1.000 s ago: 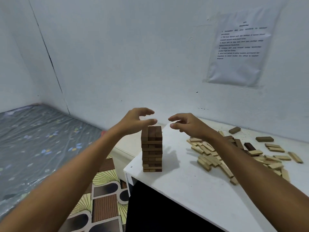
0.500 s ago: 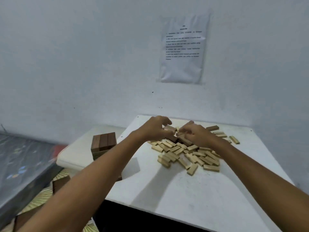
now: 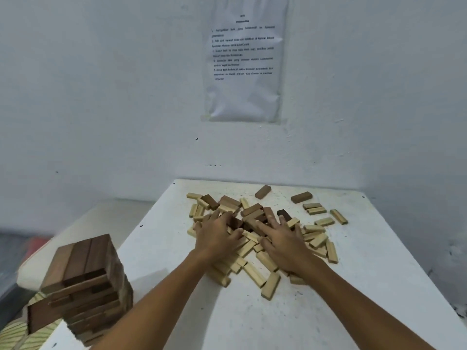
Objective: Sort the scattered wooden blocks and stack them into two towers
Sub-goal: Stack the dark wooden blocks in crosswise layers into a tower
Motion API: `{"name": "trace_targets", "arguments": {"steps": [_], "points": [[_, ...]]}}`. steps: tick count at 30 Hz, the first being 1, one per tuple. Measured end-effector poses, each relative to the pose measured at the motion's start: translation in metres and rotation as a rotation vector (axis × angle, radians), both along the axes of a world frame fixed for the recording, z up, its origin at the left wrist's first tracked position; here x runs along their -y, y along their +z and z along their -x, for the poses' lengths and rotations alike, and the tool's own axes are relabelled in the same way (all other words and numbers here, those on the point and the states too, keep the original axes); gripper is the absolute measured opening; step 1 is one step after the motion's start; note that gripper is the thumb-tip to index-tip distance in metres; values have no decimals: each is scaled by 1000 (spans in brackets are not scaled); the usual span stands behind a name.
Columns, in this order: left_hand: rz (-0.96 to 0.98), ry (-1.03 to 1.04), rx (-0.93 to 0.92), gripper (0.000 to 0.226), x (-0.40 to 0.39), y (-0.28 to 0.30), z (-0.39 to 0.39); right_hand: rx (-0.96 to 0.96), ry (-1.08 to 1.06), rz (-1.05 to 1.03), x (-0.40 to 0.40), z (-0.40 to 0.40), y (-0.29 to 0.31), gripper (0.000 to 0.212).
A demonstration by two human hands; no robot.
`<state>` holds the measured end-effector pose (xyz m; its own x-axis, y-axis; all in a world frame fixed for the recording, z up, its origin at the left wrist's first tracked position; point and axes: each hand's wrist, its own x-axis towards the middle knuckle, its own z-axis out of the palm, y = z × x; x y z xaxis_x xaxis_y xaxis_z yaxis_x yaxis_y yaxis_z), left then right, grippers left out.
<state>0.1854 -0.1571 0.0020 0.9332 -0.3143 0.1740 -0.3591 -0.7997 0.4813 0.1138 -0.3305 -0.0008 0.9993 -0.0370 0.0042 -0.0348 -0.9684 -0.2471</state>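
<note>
On the white desk (image 3: 328, 311), toward its far half, lies a loose heap of wooden blocks (image 3: 255, 248), seen from the head camera. Most are pale; a handful of dark ones sit in the middle and far part of the heap. Two dark blocks lie apart from it near the far edge: one tilted (image 3: 262, 192), one further right (image 3: 301, 197). A few pale blocks (image 3: 326, 214) are strewn toward the right side.

Both hands are down on the heap, side by side, with forearms reaching in from the near edge. The left hand (image 3: 217, 234) rests palm down on the left part of the pile, its fingers bent among the dark blocks at the centre; whether its grip has closed on any block cannot be told, since the fingertips are hidden among the wood. The right hand (image 3: 280, 238) lies just beside it with fingers spread and nearly straight, pressing on the blocks beneath; it pinches nothing that shows.

At the desk's near-left corner stands a tower of dark blocks (image 3: 86, 286), layers crossed, three blocks side by side on top. It stands well apart from the heap. No second tower shows.

Behind the desk's far edge, a printed sheet (image 3: 243, 59) is stuck on the white wall (image 3: 101, 84); its text is too blurred to read. Left of the desk a patterned floor covering (image 3: 15, 334) shows at the bottom corner.
</note>
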Motion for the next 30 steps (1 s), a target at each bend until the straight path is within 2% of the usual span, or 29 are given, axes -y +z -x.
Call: {"name": "trace_targets", "arguments": {"steps": [2, 6, 13, 17, 21, 24, 30], "points": [[-58, 34, 23, 61, 6, -5, -8, -10, -22, 20, 3, -13, -4, 50], [-30, 45, 75, 58, 14, -15, -19, 48, -48, 6, 7, -31, -6, 49], [119, 56, 90, 30, 18, -20, -30, 276, -93, 36, 5, -48, -4, 32], [178, 40, 82, 31, 17, -16, -27, 360, -81, 51, 5, -44, -4, 29], [252, -17, 52, 54, 13, -8, -9, 531, -47, -146, 1, -23, -2, 29], [259, -72, 88, 65, 7, 4, 14, 578, -16, -270, -8, 0, 0, 31], [366, -180, 213, 66, -19, 18, 60, 567, -11, -472, -25, 51, -2, 32]]}}
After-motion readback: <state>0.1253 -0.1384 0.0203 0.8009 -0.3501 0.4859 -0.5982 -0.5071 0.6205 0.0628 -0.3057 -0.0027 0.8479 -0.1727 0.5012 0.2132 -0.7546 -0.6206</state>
